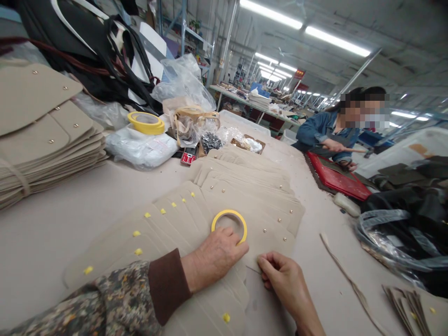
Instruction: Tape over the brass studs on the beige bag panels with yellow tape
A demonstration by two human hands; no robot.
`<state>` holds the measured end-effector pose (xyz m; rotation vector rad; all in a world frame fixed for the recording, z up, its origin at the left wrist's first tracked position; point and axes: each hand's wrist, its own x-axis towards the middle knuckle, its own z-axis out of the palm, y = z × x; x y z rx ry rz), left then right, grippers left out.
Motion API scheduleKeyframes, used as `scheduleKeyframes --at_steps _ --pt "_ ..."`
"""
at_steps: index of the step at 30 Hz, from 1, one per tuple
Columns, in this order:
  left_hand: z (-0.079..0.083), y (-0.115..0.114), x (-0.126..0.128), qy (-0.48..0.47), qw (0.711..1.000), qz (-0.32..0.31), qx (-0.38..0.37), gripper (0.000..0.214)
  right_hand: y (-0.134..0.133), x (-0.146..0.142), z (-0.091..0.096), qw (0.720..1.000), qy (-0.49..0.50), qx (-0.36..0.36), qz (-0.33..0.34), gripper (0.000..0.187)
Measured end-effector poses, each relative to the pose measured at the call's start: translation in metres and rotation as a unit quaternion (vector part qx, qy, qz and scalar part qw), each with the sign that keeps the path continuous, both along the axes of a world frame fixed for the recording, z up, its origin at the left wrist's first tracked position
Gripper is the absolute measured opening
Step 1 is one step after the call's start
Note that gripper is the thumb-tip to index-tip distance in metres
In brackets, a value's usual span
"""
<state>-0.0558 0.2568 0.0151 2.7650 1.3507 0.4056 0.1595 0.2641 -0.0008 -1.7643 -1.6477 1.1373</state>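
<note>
A fanned row of beige leather pieces [224,196] with metal studs and small yellow tape bits lies across the table. My left hand [213,256] rests on them with fingers curled, its fingertips touching a thin yellow tape roll [229,224]. My right hand [283,277] is beside it, fingers pinched at the edge of one beige piece [257,261]. What the pinch holds is too small to name.
A tall stack of beige pieces [42,140] sits at the left. Behind are a thick yellow tape roll [146,122], plastic bags [140,147], black straps and a red phone [189,156]. A co-worker [332,133] hammers over a red mat [336,177]. Dark bags lie at right.
</note>
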Motion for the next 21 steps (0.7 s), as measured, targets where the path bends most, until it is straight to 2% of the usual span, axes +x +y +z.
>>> scheduleKeyframes --at_steps 6,8,11,14,17,21 --pt "-0.002 0.002 -0.002 0.0 1.0 -0.007 -0.003 0.009 0.002 -0.006 0.003 0.992 -0.091 0.08 0.026 0.026" --pt "-0.003 0.002 -0.002 -0.003 1.0 -0.011 -0.002 0.008 0.002 -0.003 0.003 0.991 -0.1 0.091 0.014 0.029" --pt "-0.003 0.003 -0.003 -0.011 1.0 -0.012 0.007 0.009 0.0 0.007 0.0 0.999 -0.039 0.031 -0.017 0.031" --pt "-0.002 0.003 -0.004 -0.018 1.0 -0.012 0.015 0.01 -0.005 0.015 -0.001 1.0 0.006 -0.009 0.007 0.033" --pt "0.001 0.003 -0.005 -0.021 0.999 -0.024 0.015 0.01 -0.007 0.013 0.001 0.994 -0.079 0.06 0.04 0.032" --pt "0.003 0.002 -0.006 -0.025 0.999 -0.042 0.008 0.012 -0.006 0.001 0.004 0.976 -0.147 0.155 0.039 0.032"
